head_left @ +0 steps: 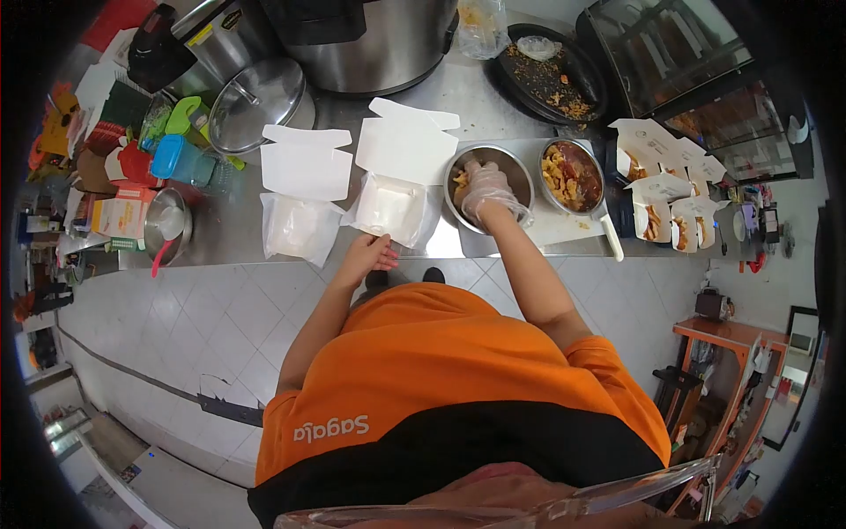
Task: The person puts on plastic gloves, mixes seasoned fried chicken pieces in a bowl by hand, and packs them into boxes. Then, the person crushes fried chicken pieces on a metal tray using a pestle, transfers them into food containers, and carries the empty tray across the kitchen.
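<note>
My left hand [374, 256] is at the table's front edge, fingers curled, pinching the near edge of an open white takeout box [390, 207] lined with paper. Beside it to the left stands a second lined takeout box [295, 227], also with its lid up. My right hand [487, 189], in a clear plastic glove, reaches down into a steel bowl [527, 181], closed around fried food pieces [462, 182]; its fingertips are partly hidden. Right of that bowl, another steel bowl [573, 176] holds fried pieces in dark red sauce.
A white-handled knife [610, 236] lies on the cutting board [551, 231]. Filled takeout boxes [665, 207] stand at the right. Behind are a large steel cooker [370, 53], a black pan [551, 75] with crumbs, and a glass lid [256, 101]. A small bowl [167, 220] sits left.
</note>
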A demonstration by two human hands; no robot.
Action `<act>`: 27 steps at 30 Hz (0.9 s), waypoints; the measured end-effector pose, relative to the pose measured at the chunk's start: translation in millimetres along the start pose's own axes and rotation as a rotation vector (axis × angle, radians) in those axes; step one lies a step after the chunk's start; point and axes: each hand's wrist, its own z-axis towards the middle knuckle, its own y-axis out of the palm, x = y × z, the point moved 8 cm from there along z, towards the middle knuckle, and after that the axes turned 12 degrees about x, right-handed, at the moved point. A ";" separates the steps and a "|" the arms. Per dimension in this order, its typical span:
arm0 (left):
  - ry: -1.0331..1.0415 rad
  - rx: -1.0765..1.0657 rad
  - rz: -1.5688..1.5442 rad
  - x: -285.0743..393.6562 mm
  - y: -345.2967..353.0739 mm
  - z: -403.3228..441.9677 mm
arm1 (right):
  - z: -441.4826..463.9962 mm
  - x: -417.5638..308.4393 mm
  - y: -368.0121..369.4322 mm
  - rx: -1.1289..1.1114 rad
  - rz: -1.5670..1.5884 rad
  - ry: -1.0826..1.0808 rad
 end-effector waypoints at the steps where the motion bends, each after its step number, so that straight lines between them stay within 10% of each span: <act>1: 0.005 0.002 0.002 0.4 -0.4 0.1 | 1.2 -0.5 1.3 -0.048 -0.013 -0.018; 13: 0.024 0.016 -0.054 1.6 -1.3 -3.1 | -21.3 9.3 -82.0 -0.143 0.271 -0.107; 27: 0.000 -0.064 -0.114 -4.4 7.5 -2.9 | -0.7 22.0 -0.9 -0.054 0.104 -0.103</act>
